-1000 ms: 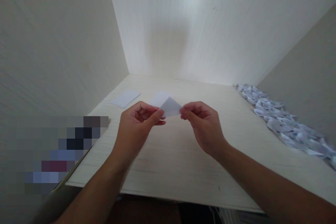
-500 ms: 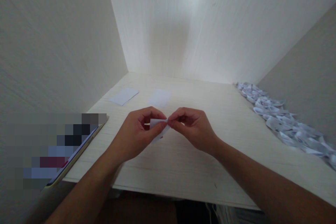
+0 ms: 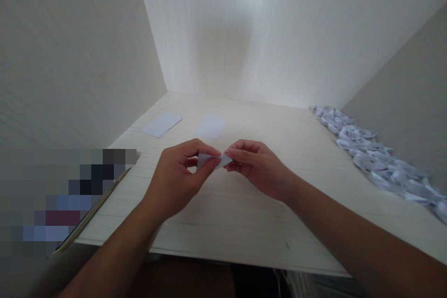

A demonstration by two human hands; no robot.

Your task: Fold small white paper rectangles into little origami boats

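Observation:
A small folded piece of white paper (image 3: 223,162) is held up above the table between both hands. My left hand (image 3: 179,174) pinches its left part between thumb and fingers. At its right end my right hand (image 3: 260,163) is closed on the paper, thumb on top and fingers curled beneath. Behind the hands, a flat white sheet (image 3: 211,126) lies on the table, and a stack of white paper (image 3: 161,124) lies to its left.
Many folded white paper pieces (image 3: 373,158) run in a long heap along the right wall. A phone-like device (image 3: 94,209), partly pixelated, stands at the left table edge. Pale walls enclose the white table (image 3: 244,237) at the back and sides.
The paper between my hands now looks narrower, with a pointed right end. My right thumb has moved up over it, and the right fingers have shifted beneath. The view has shifted slightly.

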